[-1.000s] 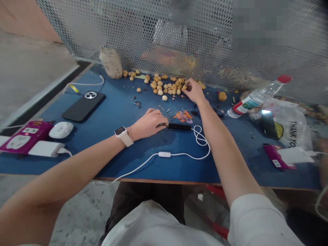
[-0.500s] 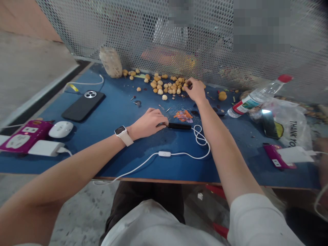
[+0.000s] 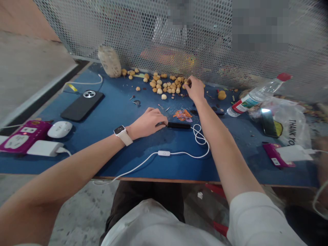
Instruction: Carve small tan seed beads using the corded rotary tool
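My left hand (image 3: 150, 122) rests on the blue table with fingers curled round one end of a black pen-shaped electric tool (image 3: 178, 125). A white cord (image 3: 197, 157) with an inline switch (image 3: 164, 153) runs from the tool's other end. My right hand (image 3: 195, 88) is at the right end of a pile of small round tan fruits (image 3: 169, 85), like longans. Its thumb and fingers are pinched together there; what lies between them is hidden. Orange and purple shavings (image 3: 182, 115) lie just beyond the tool, with small metal bits (image 3: 167, 109) to their left.
Perforated metal mesh (image 3: 133, 37) closes off the table's back edge. At left are a cloudy jar (image 3: 109, 62), a black phone (image 3: 82, 106), a white case (image 3: 60, 129) and a purple power strip (image 3: 41, 128). A tilted water bottle (image 3: 258, 95) and a plastic bag (image 3: 294, 119) occupy the right.
Both hands stay almost in the same place, the right one still at the fruit pile. The whole view has shifted very slightly.
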Demonstrator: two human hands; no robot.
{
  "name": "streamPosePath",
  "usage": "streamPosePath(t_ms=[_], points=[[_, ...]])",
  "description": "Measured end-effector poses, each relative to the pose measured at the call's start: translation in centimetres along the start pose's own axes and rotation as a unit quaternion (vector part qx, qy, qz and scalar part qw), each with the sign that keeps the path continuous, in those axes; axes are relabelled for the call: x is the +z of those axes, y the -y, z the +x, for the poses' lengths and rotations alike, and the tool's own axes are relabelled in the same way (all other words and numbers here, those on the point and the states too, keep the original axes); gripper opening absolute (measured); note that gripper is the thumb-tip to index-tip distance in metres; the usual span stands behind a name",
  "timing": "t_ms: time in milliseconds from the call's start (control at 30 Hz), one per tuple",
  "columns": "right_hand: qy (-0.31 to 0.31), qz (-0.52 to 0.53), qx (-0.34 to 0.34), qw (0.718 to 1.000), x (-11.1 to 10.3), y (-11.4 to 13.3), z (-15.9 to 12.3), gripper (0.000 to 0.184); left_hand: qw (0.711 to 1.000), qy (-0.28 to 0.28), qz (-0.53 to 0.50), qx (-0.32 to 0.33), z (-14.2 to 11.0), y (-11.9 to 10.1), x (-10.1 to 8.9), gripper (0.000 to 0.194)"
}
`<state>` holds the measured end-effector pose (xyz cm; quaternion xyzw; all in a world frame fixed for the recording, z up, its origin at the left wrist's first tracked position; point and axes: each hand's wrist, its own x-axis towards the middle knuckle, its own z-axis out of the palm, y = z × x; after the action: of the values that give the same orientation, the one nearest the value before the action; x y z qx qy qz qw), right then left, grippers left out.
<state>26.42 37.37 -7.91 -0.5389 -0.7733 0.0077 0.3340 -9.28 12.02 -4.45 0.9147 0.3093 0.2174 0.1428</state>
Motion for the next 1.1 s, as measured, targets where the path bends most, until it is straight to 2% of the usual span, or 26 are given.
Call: streamPosePath(t_ms=[67,167,267,400,500,733,967,1100], points=[[0.004,-0.013,0.0,1.0,-0.2,0.3,-0.1,0.041,1.0,0.001,0.0,0.0,0.0,0.0,0.0,0.023],[0.017,-0.009,-0.036,0.999,-0.6,1.4,-0.2,0.049,1.0,-0.001,-0.002,0.001,0.0,0.1,0.0,0.023],[0.082,0.008,-0.082,0.993,-0.5,2.7,-0.3,0.05,1.0,-0.003,-0.003,0.003,0.0,0.1,0.0,0.022],[0.144,0.005,-0.091,0.985,-0.1,3.5,-0.3,0.043,1.0,0.0,-0.001,0.002,0.0,0.0,-0.2,0.022],[0.137,0.012,-0.092,0.986,-0.3,3.7,-0.2,0.042,1.0,0.004,0.0,-0.002,0.0,-0.1,-0.3,0.022],[0.102,0.025,-0.069,0.992,-1.5,4.3,-0.5,0.056,1.0,-0.002,-0.002,-0.004,-0.1,0.2,-0.1,0.022],[0.098,0.024,-0.069,0.992,-1.6,4.3,-0.3,0.055,1.0,0.001,-0.002,-0.006,-0.1,0.3,-0.1,0.023],[0.103,0.034,-0.068,0.992,-1.4,4.1,-0.3,0.063,1.0,0.001,0.0,-0.005,-0.1,0.3,-0.1,0.022]])
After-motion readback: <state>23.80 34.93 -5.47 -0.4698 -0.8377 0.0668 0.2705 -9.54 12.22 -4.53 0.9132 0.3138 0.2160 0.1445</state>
